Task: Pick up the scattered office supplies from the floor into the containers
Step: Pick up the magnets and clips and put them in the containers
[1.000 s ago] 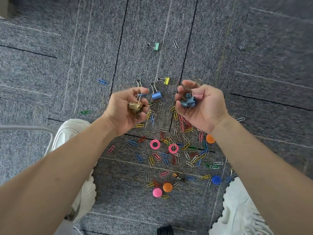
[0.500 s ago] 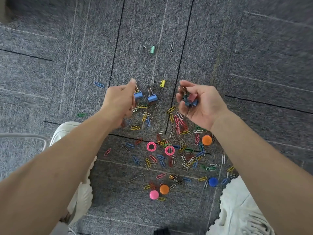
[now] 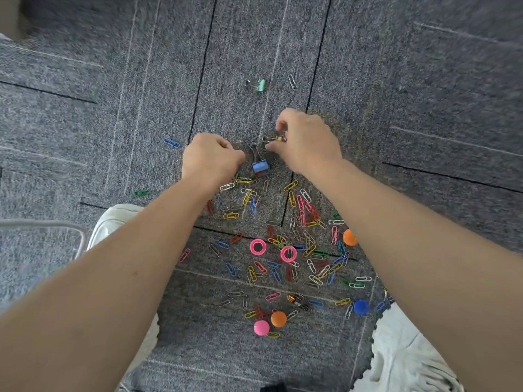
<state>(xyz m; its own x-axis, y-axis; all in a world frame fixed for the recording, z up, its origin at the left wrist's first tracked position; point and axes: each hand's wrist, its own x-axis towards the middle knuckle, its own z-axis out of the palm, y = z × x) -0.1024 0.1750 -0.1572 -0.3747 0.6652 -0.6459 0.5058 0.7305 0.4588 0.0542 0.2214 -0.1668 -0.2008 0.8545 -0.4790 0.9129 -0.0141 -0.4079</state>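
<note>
Gathering binder clips: right hand (image 3: pixel 307 140) pinches yellow clip (image 3: pixel 278 138) just above blue clip (image 3: pixel 259 167); left hand (image 3: pixel 210 158) clenched beside it, contents unseen; next grab blue, find container

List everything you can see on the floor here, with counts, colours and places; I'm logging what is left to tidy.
paper clips: dozens, mixed colours, spread over the carpet between the arms
blue binder clip: one, between the hands
yellow binder clip: one, at the right fingertips
green binder clip: one, apart, farther out
pink rings: two, mid-pile
round caps: four; two orange, one pink, one blue, at the pile's near and right edges
carpet: grey tiles
shoes: two, pale, at the bottom corners
left hand: closed, contents hidden
right hand: pinching the yellow binder clip
</note>
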